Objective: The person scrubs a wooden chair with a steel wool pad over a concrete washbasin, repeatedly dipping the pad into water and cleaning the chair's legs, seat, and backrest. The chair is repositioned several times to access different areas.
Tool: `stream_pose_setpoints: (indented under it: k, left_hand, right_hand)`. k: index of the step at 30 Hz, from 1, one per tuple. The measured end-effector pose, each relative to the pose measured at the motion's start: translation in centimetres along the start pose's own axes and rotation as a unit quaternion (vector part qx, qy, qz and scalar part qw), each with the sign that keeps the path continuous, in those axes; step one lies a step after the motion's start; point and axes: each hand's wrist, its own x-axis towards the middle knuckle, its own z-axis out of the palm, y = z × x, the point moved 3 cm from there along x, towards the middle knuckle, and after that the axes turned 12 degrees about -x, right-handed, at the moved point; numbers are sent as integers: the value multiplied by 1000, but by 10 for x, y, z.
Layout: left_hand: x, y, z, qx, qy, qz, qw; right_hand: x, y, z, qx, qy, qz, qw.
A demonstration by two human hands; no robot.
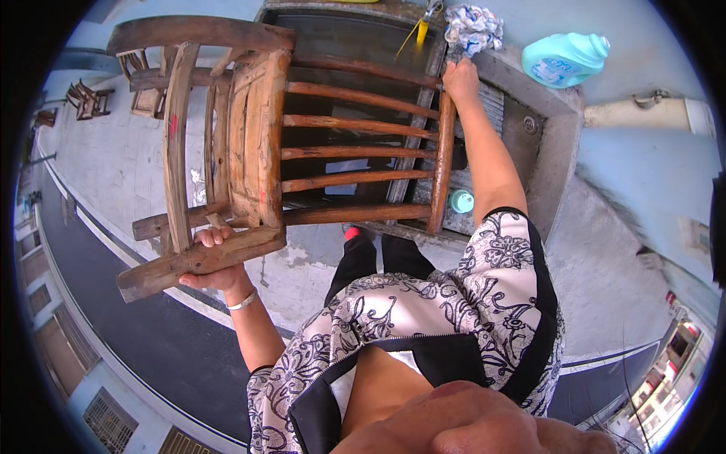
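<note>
A wooden chair with a slatted back [357, 152] lies on its side across a concrete water trough, its legs pointing left. My left hand [218, 261] grips one of its thick wooden legs near the lower left. At the upper right, my right hand [462, 82] is closed at the end of the chair's top rail [444, 164]; a dark, rough thing shows just above the fist, and whether the hand holds it too I cannot tell. Dark water [340, 40] fills the basin under the back slats. The chair's seat [252, 142] faces sideways between my hands.
A turquoise detergent bottle [561, 59] and a crumpled patterned cloth or bag [473, 28] are at the trough's far side. A turquoise cap [461, 201] sits on the ribbed washing slab. A yellow-handled tool [422, 31] is by the rim. More wooden chairs [88, 101] stand at the left.
</note>
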Motion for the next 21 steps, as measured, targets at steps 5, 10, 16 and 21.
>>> stream_pose_setpoints:
  k: [5,10,16,21]
  left_hand:
    - [1,0,-3,17,25,5,1000]
    - [6,2,3,40,3,-22,999]
    - [10,7,-1,51,-4,-42,998]
    - [19,3,-3,45,3,-62,997]
  right_hand:
    - [-38,18,-2,73,-53,42,995]
    - [-158,58,-13,298,-125,219,921]
    - [-85,57,-10,191,-109,195,956]
    - [-47,136,38,359,-105,317,872]
